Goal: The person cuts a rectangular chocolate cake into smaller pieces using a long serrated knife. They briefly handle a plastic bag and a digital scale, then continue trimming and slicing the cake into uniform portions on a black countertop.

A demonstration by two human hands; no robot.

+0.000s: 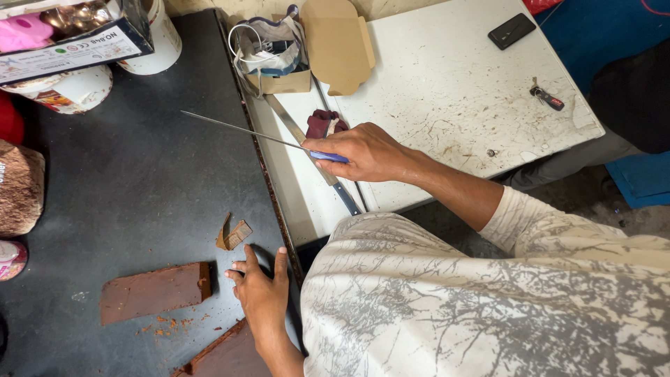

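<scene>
Right now the right hand [366, 152] has its grip closed around the blue handle of a long thin knife [244, 130]. The blade runs up and left from the fist, out over the dark tabletop [139, 181], well above the surface and touching nothing. The fist itself sits over the seam between the dark tabletop and the white tabletop [447, 84].

The left hand [259, 290] lies flat, palm down, fingers spread on the dark tabletop near its right edge. Its grip is open and holds nothing. It rests just beside the upper end of a brown slab [223, 356] that runs off the bottom edge; I cannot tell whether it touches it.

A second brown slab [155, 292] lies to the left of that hand, apart from it, with crumbs below its lower edge. A small broken brown piece [234, 235] lies just above the left hand, between it and the knife.

A second knife [328, 178] with a blue handle lies flat on the white tabletop, partly under the right hand. A dark red cloth [324, 123] lies next to the right knuckles. An open cardboard box [307, 49] sits at the top with a bag in it. A black phone [511, 31] and a small key [546, 98] lie further right on the white tabletop. White tubs [150, 42] stand at the top left of the dark tabletop.
</scene>
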